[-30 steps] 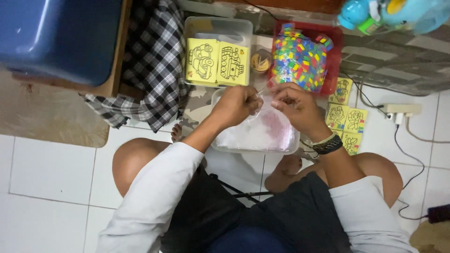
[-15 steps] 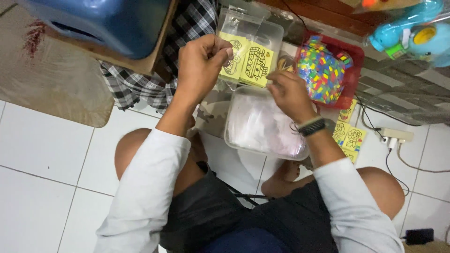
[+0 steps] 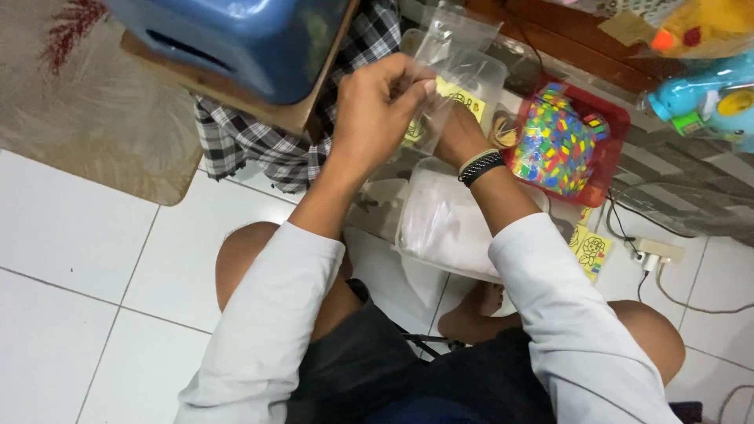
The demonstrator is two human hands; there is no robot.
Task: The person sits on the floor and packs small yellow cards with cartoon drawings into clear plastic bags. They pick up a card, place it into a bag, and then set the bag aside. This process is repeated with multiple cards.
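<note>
Clear bag (image 3: 449, 59) in left hand (image 3: 377, 110) (raised)

White long sleeves on both arms, dark shorts, knees bare. 2 wristbands on right wrist (image 3: 481, 166) (1 pale, 1 black braided).

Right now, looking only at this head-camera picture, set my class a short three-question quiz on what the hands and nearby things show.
1. True or false: the left hand pinches a clear plastic bag.
2. Which tray holds the colourful small pieces? A. red tray B. blue stool C. clear tub
3. Fill in: the right wrist wears a dark ____.

Key:
1. True.
2. A, the red tray, beside the clear tub.
3. Wristband; the right hand sits partly behind the bag.
</note>
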